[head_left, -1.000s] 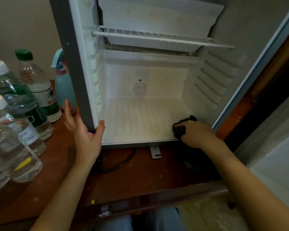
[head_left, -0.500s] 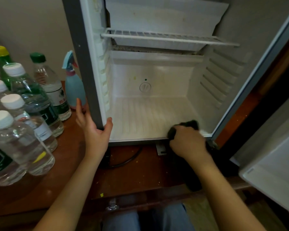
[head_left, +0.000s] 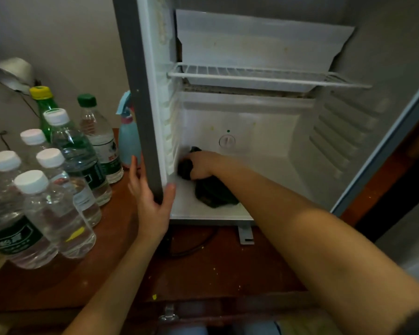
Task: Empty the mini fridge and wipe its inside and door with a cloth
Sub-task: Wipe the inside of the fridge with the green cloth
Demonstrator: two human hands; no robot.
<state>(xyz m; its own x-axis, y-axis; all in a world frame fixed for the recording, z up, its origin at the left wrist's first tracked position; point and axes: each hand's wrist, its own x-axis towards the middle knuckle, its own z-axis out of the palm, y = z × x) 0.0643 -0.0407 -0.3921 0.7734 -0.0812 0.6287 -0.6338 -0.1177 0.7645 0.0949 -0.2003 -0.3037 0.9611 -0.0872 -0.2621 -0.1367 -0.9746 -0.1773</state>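
Dark cloth [head_left: 215,194] lies bunched on the white floor of the mini fridge [head_left: 336,141], towards its left side. Part of it trails out under the forearm and part is balled up in the right hand [head_left: 201,164]. That hand reaches deep inside, low in the back left corner. Its fingers are curled round the cloth and press it against the foot of the ribbed left wall. The fingertips are buried in the fabric, so I cannot tell how they lie.

The left hand [head_left: 153,201] holds the fridge's grey front left edge near the bottom. Its thumb is hooked on the inner side and its fingers lie close together along the outer side, so the edge is pinched between them.

Inside the fridge, a white wire shelf [head_left: 252,74] sits high up, and a round dial [head_left: 227,141] is on the back wall just right of the working hand. No food or bottles show inside.

The fridge stands on a reddish wooden top [head_left: 215,269], and a black cable [head_left: 194,245] curls just in front of it. To the left, clear plastic water bottles [head_left: 56,213] with white caps stand in a cluster. A green bottle [head_left: 42,102] with a yellow cap stands behind them. A pale blue spray bottle [head_left: 128,141] stands just beside the fridge's outer wall
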